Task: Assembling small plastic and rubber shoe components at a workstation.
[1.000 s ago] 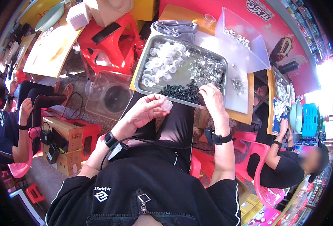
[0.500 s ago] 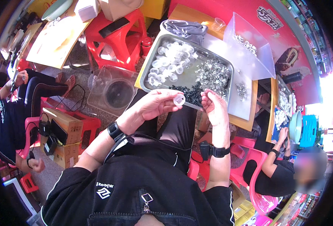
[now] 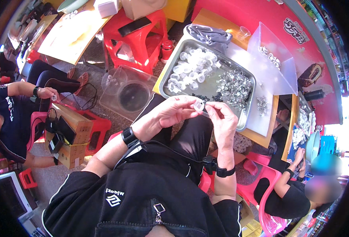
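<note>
My left hand point(image 3: 174, 113) is closed, its thumb and fingertips pinching a white round plastic part point(image 3: 198, 105) with an opening in its face. My right hand point(image 3: 223, 118) is closed in a pinch right beside that part, its fingertips at the part's edge. A small dark piece shows there, too small to name. Just beyond both hands lies a metal tray point(image 3: 164, 89). In it are a heap of white translucent plastic rings point(image 3: 190, 69), a pile of shiny metal clips point(image 3: 234, 87) and small black pieces point(image 3: 200, 96), partly hidden by my hands.
A clear plastic bin point(image 3: 285, 73) with white parts stands right of the tray, near a folded grey cloth point(image 3: 210, 35). Red stools point(image 3: 133, 51) and a clear box point(image 3: 115, 106) lie left. Co-workers sit on pink chairs point(image 3: 267, 205) at either side.
My right hand has come in to the white plastic part, closing the gap between my hands. The whole view has shifted, with the tray now further right.
</note>
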